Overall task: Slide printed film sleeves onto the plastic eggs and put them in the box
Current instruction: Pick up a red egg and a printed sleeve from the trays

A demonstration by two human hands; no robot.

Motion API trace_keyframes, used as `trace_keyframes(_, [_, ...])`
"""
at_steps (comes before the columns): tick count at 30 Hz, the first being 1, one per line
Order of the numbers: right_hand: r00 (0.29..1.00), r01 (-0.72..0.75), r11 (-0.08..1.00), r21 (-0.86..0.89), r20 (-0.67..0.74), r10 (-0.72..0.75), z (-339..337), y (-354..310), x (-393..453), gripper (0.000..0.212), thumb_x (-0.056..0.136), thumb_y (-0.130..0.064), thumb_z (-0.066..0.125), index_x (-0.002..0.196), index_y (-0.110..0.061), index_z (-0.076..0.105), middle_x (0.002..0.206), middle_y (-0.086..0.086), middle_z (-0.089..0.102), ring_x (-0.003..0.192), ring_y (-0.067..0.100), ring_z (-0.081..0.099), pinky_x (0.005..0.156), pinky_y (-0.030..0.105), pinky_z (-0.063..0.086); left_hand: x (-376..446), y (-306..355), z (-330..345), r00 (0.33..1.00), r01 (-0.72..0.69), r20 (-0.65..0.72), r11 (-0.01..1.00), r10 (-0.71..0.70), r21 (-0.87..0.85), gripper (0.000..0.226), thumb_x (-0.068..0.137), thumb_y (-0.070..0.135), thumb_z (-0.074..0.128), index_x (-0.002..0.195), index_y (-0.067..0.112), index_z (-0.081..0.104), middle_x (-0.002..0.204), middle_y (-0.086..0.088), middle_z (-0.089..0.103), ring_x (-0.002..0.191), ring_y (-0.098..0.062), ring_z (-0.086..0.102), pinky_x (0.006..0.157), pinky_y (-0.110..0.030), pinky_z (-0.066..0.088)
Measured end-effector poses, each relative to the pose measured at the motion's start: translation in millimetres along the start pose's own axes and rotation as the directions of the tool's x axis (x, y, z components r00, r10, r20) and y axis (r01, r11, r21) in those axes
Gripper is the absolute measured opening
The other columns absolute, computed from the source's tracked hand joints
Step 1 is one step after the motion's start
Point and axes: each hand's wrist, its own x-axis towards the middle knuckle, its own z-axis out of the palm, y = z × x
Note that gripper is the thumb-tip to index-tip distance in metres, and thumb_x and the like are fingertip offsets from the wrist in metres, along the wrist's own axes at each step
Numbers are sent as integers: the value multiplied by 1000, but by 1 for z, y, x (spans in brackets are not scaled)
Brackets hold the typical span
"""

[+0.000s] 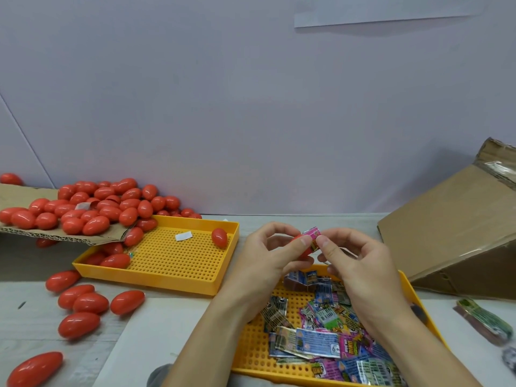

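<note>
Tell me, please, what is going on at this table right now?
A person is fitting a pink printed film sleeve onto a red plastic egg. The left hand holds the egg while the right hand pinches the sleeve, which sits only partway on. Below the hands, a yellow tray holds loose flat sleeves. More bare eggs are heaped on cardboard at the left, spilling into a second yellow tray. A cardboard box stands at the right.

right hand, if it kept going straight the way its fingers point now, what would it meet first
The right hand points leftward at the pink printed film sleeve it already pinches, on the red plastic egg; just beyond is the left hand. Depth seems about the same.
</note>
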Motion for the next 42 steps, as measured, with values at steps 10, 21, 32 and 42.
trace_keyframes(10, [1000, 16, 999, -31, 25, -15, 2, -3, -2, 7, 86, -19, 71, 85, -24, 76, 85, -4, 75, 81, 8, 70, 60, 15, 51, 0, -2, -1, 999, -35, -38, 998, 37, 58, 33, 79, 18, 82, 106, 10, 64, 109, -13, 70, 91, -27, 75, 85, -41, 60])
trace_keyframes(21, [998, 15, 997, -78, -57, -19, 2, -4, -3, 7, 85, -21, 73, 80, -25, 76, 78, -9, 74, 75, 2, 68, 59, 13, 49, -7, 4, 2, 996, -93, 14, 959, 93, 267, 29, 78, 17, 84, 102, 17, 67, 102, 2, 72, 90, -14, 74, 73, -22, 58])
trace_keyframes(32, [997, 11, 997, -72, -75, -16, 1, -3, -2, 9, 86, -20, 71, 83, -26, 76, 77, -11, 74, 71, -2, 65, 58, 13, 48, -7, 5, 2, 995, -97, 13, 963, 96, 252, 29, 80, 16, 82, 104, 20, 67, 104, 5, 72, 92, -12, 73, 75, -23, 59])
trace_keyframes(42, [998, -12, 999, -51, -64, 9, 2, -3, -1, 6, 84, -27, 72, 81, -23, 77, 76, -7, 74, 69, -1, 66, 55, 10, 47, -8, 7, 3, 994, -108, 29, 953, 105, 282, 33, 77, 11, 83, 104, 20, 66, 105, 3, 71, 94, -13, 72, 73, -25, 59])
